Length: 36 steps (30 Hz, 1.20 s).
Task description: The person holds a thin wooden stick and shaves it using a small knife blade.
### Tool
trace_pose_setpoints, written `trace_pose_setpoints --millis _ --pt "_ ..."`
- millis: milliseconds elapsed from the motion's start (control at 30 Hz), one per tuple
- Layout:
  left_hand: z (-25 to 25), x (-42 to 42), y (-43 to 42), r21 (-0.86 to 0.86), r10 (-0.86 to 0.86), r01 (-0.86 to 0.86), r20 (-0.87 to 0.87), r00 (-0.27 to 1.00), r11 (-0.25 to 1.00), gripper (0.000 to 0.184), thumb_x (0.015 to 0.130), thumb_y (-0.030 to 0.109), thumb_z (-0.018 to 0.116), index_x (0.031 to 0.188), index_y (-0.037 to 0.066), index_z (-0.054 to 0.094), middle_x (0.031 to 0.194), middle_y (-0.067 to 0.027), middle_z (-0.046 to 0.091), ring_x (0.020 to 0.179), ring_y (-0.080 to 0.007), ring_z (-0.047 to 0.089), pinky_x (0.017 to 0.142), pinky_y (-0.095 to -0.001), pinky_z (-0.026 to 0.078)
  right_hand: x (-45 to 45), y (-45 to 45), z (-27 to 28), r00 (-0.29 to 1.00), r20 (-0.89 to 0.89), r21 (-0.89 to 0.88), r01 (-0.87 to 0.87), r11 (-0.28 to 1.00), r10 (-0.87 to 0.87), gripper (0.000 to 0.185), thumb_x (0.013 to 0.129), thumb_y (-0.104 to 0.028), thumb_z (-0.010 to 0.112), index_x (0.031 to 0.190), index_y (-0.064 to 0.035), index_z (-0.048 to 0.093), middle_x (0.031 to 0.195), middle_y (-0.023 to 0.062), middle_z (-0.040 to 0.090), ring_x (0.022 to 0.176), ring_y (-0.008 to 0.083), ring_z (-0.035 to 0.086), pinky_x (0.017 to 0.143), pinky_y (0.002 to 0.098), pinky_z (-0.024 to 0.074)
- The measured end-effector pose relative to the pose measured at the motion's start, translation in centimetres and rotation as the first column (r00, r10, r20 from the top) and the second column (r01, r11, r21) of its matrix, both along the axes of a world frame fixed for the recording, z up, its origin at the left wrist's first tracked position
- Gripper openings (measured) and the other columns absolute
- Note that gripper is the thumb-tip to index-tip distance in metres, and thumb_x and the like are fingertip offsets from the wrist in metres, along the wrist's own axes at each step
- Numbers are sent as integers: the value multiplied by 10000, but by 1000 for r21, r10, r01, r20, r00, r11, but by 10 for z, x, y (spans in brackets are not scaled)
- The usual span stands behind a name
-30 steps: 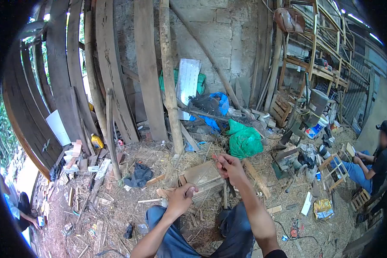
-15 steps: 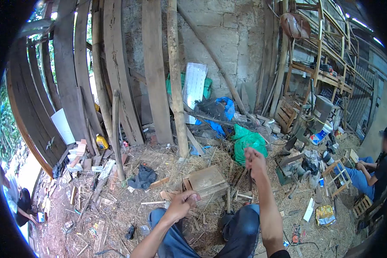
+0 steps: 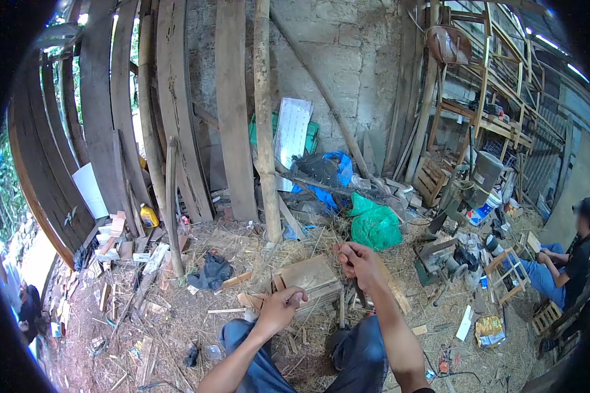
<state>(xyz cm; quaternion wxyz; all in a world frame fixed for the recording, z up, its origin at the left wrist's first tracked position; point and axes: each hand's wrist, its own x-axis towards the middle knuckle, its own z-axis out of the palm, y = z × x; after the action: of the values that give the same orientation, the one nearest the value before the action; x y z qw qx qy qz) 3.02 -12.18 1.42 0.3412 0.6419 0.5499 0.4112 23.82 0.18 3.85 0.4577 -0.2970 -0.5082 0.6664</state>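
My left hand [image 3: 282, 310] is closed in a pinch just in front of a wooden box [image 3: 311, 274] on the ground between my knees. Whatever is between its fingers is too small to make out. My right hand [image 3: 363, 264] is closed too, raised beyond the box's right side. A dark, narrow piece shows beneath it, but I cannot tell whether the fingers hold it. A thin upright stick [image 3: 341, 308] stands at the box's right edge. Behind my right hand lies a green plastic bag [image 3: 375, 223].
Wood scraps and straw cover the ground. A wooden post [image 3: 263, 131] stands ahead, with a dark cloth [image 3: 214, 270] to its left. At right, a seated person [image 3: 573, 252] is near a small wooden frame [image 3: 508, 274]. Another person [image 3: 29, 311] is at far left.
My right hand has moved left and slightly down, closer to my left hand. My left hand stays near the box, shifting only slightly. The view has turned a little.
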Motion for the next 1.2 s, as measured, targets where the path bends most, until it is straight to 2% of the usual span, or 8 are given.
trace_pose_setpoints --millis 100,267,400,600,767,1033,1100,1200 --pt "10 5 -8 -13 -4 4 -25 1000 1000 150 917 166 502 941 60 605 697 -94 590 615 -175 532 620 -321 427 4 13 -7 995 25 -23 100 995 -99 244 950 -191 510 1085 -4 588 647 -43 476 441 33 331 395 196 240" --pt "-13 -10 -11 3 17 -17 15 1000 1000 158 924 172 498 940 53 602 716 -88 596 658 -166 552 648 -313 436 42 40 -2 912 -73 -63 400 914 -404 223 951 -181 503 1038 -1 601 653 -38 478 441 36 341 384 196 240" --pt "-15 -2 4 109 43 -64 183 982 992 175 931 173 496 936 30 597 768 -95 601 723 -153 561 689 -297 438 29 16 -2 976 -51 -21 210 977 -211 229 949 -193 508 1051 -10 600 676 -36 490 441 40 347 385 199 252" --pt "9 25 23 56 29 -36 121 992 998 173 929 165 499 938 18 590 761 -99 592 684 -163 527 664 -304 427 -24 -32 -14 989 75 16 -133 991 131 218 938 -172 521 1056 -8 604 678 -35 507 467 40 381 398 200 272" --pt "22 27 7 41 56 -55 -33 998 998 157 927 145 492 938 18 584 738 -116 574 648 -176 510 640 -314 421 2 -11 2 992 118 21 42 999 -44 203 940 -167 514 988 0 620 649 -39 499 461 41 379 405 201 279" --pt "21 33 16 172 81 -88 47 996 981 131 916 128 493 923 35 584 698 -131 545 589 -194 478 587 -322 400 -13 -35 -16 969 149 46 -205 978 196 187 936 -180 526 948 -32 639 656 -31 521 481 45 394 412 212 280" --pt "25 34 8 135 91 -77 -103 991 988 127 917 129 493 926 47 589 691 -134 546 597 -210 498 594 -331 409 -7 -23 -16 979 193 31 66 997 -71 173 929 -167 534 921 -29 638 686 -26 539 489 47 410 415 216 283" --pt "18 24 -1 27 19 -17 -92 996 999 130 919 135 494 925 52 593 704 -135 562 634 -220 540 625 -334 431 27 17 -14 976 55 5 209 978 -209 190 924 -189 548 959 -17 620 699 -34 510 477 51 384 419 218 271"
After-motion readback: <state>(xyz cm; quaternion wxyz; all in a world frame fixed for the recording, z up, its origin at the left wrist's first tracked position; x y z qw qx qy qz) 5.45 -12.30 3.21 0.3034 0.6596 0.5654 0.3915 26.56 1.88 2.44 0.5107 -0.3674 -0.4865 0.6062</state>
